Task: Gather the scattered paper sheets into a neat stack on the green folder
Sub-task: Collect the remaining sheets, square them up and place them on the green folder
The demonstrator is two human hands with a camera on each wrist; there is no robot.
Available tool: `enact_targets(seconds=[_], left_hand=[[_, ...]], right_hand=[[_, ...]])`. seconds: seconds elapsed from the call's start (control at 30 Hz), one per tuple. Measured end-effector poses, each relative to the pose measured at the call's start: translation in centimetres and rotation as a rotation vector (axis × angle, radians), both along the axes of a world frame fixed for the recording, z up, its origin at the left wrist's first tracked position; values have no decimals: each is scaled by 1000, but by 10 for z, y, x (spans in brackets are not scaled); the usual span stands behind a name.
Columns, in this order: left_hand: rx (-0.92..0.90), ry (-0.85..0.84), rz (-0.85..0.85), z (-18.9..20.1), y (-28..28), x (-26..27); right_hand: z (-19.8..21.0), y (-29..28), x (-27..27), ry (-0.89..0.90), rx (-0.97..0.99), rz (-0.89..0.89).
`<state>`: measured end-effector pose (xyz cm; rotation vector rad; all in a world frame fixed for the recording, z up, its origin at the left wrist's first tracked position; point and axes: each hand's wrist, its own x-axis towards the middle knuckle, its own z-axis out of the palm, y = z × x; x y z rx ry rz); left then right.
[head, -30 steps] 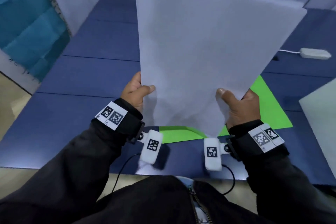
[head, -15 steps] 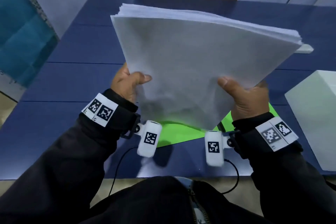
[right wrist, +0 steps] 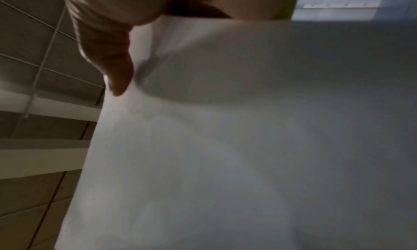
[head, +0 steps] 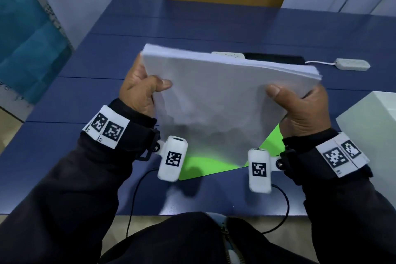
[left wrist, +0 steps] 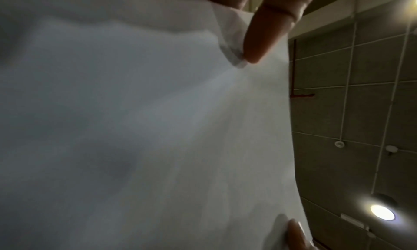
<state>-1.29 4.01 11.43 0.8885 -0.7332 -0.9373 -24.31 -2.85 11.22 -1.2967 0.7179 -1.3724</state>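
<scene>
Stack (head: 225,100) tilted flatter, gripped between left hand (head: 139,90), right hand (head: 300,111).

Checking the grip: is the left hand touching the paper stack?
Touching: head view shows the left hand gripping the paper stack edge, thumb on top.

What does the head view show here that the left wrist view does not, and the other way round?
Only the head view shows the green folder on the blue table, the right hand, a white box at the right and a power strip further back. Only the left wrist view shows the ceiling tiles and a ceiling lamp. Both show the paper stack gripped by the left hand, thumb on its near face.
</scene>
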Motion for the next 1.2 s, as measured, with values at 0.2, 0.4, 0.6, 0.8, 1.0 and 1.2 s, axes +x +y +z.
enact_targets(seconds=[0.2,0.4,0.6,0.8,1.0,1.2], left_hand=[[19,10,71,2,-4,-6],[-51,-277,-6,12,-2,4],[-223,-675,176,7,3,-3],[-219,-1074,330,4,8,-4],[-238,-1116,377,10,10,-7],[-216,-1137,354,11,9,-4]], right_hand=[[3,5,8,72,-40,-39],[18,1,0,141,-103,-104],[24,7,-5,398,-536,-302],[32,3,-14,660,-782,-319],[40,9,-16,787,-851,-312],[53,22,-14,1080,-923,-311]])
